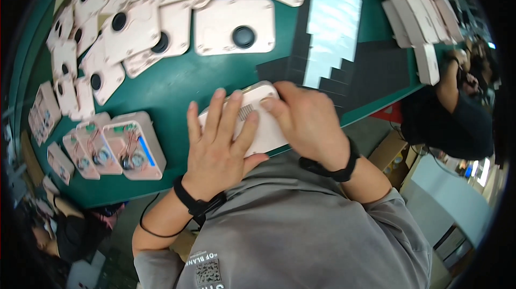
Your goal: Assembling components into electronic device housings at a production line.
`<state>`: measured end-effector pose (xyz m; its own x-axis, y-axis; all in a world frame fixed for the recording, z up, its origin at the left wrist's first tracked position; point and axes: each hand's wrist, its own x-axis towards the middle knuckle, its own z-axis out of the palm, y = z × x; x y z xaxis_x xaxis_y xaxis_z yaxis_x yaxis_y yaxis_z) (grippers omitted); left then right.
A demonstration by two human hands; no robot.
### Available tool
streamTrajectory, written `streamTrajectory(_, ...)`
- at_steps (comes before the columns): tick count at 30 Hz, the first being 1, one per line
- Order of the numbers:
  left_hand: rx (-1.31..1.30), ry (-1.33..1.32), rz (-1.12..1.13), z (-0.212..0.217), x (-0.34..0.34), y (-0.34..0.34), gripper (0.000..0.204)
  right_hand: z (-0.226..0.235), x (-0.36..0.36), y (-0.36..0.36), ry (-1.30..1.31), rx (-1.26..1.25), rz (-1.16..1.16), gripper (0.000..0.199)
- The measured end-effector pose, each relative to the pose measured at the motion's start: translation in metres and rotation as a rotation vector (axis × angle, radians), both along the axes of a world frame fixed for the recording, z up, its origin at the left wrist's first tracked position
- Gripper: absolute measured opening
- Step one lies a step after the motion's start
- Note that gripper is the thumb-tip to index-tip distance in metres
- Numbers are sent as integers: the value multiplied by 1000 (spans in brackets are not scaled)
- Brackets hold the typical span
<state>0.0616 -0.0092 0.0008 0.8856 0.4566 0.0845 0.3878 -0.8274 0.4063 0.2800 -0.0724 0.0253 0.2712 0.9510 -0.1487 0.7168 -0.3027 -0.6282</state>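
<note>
A pale pink rectangular casing (257, 117) is pressed flat against the near edge of the green table (183, 82), just above the picture's centre. The left hand (219, 146) is laid over its lower part with fingers spread, palm down; the right hand (306, 122) is set on its upper right end, fingertips curled onto a small ribbed patch. The casing is held down under both hands, which lie close together but are not clasped. At 12 o'clock a pink plate with a black round knob (235, 26) is seen; more such plates are spread toward 10 o'clock. At 9 o'clock, open casings with wiring (131, 146) are lined up (insides facing up). Dark foam sheets (355, 71) lie at 2 o'clock.
</note>
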Motion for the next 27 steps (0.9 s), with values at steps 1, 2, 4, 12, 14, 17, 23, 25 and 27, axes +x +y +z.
streamTrajectory(1,23,7,-16,-4,4,2,83,-4,-7,1,-40,-78,18,35)
streamTrajectory(2,34,-41,-56,-7,5,4,83,-10,-10,5,-88,-155,31,38)
streamTrajectory(4,86,66,-17,-10,-2,1,79,-26,-22,0,-105,17,-40,38)
streamTrajectory(12,172,-3,-61,-14,-4,3,79,-15,-17,2,-27,11,-20,47)
streamTrajectory(14,163,28,-83,-12,-5,6,81,-13,-21,2,5,-25,-52,51)
streamTrajectory(17,178,24,-96,-13,-2,7,83,-27,-19,-1,-8,48,-53,52)
streamTrajectory(23,203,-18,-96,-20,-5,9,83,-8,-16,5,23,-43,-34,55)
streamTrajectory(25,208,-13,-83,-19,-5,5,82,-2,-10,-1,82,-76,15,57)
streamTrajectory(27,171,2,-57,-17,-4,2,81,1,-3,-8,112,-78,27,58)
